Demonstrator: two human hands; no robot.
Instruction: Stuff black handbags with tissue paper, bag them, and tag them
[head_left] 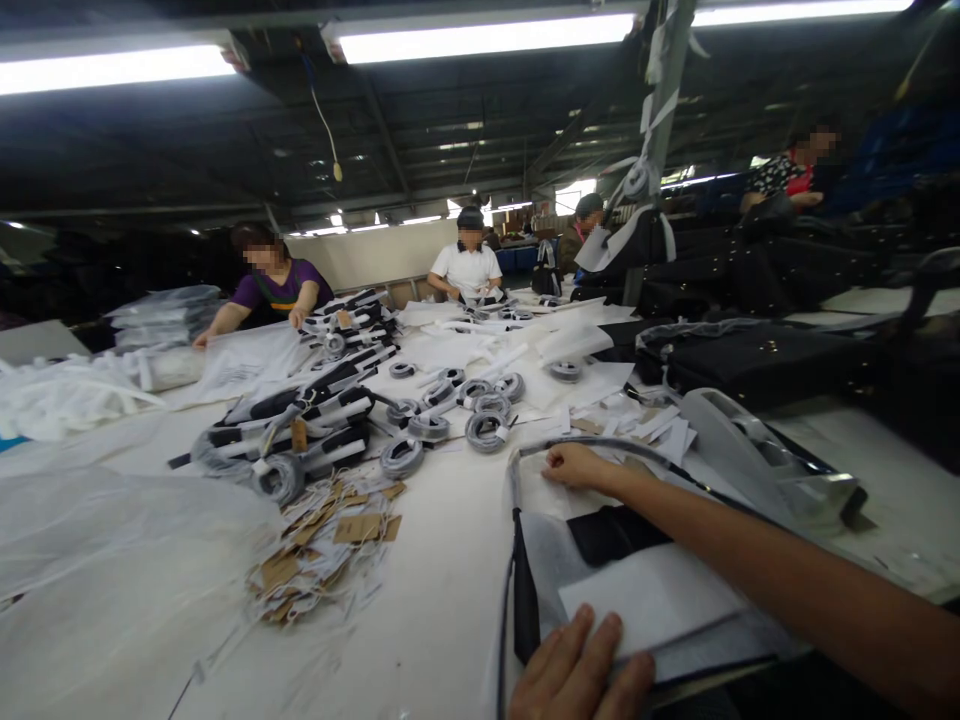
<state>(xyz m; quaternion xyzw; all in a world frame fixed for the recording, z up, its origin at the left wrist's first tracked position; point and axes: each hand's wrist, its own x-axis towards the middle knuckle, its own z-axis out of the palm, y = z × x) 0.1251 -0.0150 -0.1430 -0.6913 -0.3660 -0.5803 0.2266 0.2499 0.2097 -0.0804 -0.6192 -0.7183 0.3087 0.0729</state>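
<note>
At the lower right of the frame, the right hand [576, 466] lies fingers curled, pressing on the far edge of a black bag [611, 535] that rests on the white table [442, 580]. The left hand [581, 672], at the bottom edge, lies flat with fingers together on the bag's near edge, beside a white sheet [652, 595] lying on the bag. Left of centre lies a heap of brown paper tags [326, 545]. Grey coiled straps [486, 430] sit near mid-frame. Other people work at the table's far end.
</note>
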